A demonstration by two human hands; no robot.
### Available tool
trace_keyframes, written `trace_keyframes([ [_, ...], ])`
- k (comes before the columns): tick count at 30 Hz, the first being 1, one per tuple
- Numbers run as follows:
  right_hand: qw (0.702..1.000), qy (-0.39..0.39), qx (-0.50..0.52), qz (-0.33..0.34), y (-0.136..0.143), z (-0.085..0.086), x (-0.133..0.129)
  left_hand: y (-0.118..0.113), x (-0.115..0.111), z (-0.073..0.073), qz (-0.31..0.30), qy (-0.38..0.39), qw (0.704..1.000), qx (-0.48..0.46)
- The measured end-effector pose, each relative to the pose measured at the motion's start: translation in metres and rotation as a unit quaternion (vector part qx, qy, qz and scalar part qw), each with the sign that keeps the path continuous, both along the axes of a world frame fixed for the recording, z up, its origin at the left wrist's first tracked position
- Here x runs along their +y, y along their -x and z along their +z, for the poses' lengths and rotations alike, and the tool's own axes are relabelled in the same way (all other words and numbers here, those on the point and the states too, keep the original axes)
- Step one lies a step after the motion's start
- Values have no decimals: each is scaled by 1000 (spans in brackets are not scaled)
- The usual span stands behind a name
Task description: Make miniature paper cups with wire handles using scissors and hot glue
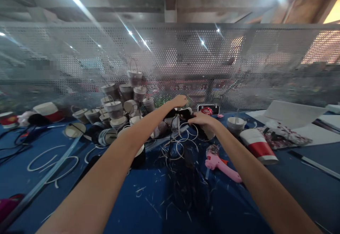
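Observation:
Both arms stretch forward across the blue table. My left hand (181, 101) is curled closed at the back, and what its fingers hold, if anything, is hidden. Lower and to its right, my right hand (202, 118) is bent at a dark, blurred black item (184, 113) between the hands; the contact is unclear. Below the hands lie loose loops of white cord (183, 150). A pink tool like a glue gun (221, 167) rests near my right forearm. Small cups with thin loop handles (114, 110) are stacked to the left of my hands.
A red-and-white paper cup (259, 146) lies on its side at right, by a patterned plastic bag (285, 136) and white sheets (294, 115). A phone-like device (208, 108) stands behind my right hand. A perforated metal panel (170, 56) closes off the back. White scraps litter the blue tabletop (148, 205).

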State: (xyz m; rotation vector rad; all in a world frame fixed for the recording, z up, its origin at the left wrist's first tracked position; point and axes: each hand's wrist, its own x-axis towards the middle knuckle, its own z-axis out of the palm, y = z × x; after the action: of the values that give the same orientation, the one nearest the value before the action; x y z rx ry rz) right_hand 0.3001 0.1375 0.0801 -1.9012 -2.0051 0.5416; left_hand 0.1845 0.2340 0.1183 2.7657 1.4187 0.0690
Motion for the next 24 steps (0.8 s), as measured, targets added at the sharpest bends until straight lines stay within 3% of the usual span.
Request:
trace_keyframes([
  [5, 979, 68, -94, 166, 33, 3, -29, 2, 12, -28, 13, 138, 987, 85],
  [9, 963, 55, -175, 197, 59, -1, -68, -10, 15, -48, 7, 130, 985, 115],
  [11, 938, 56, -239, 244, 60, 1, -81, -15, 19, -53, -9, 106, 987, 118],
  [13, 925, 98, -207, 303, 49, 9, -82, -17, 25, -57, -30, 81, 989, 117],
  [15, 934, 85, -101, 332, 29, 18, -71, -16, 30, -60, -52, 57, 991, 112],
  [17, 962, 63, -9, 265, 6, 23, -50, -12, 34, -62, -70, 34, 992, 103],
  [19, 991, -45, -23, 122, -14, 22, -26, -8, 36, -65, -79, 14, 992, 97],
  [20, 990, -114, -59, 64, -21, 19, -14, -6, 37, -66, -79, 6, 992, 96],
  [21, 984, -144, -95, 39, -26, 15, -4, -5, 37, -68, -76, -1, 992, 96],
  [24, 982, -135, -130, 18, -31, -2, 18, -6, 38, -74, -62, -13, 993, 94],
])
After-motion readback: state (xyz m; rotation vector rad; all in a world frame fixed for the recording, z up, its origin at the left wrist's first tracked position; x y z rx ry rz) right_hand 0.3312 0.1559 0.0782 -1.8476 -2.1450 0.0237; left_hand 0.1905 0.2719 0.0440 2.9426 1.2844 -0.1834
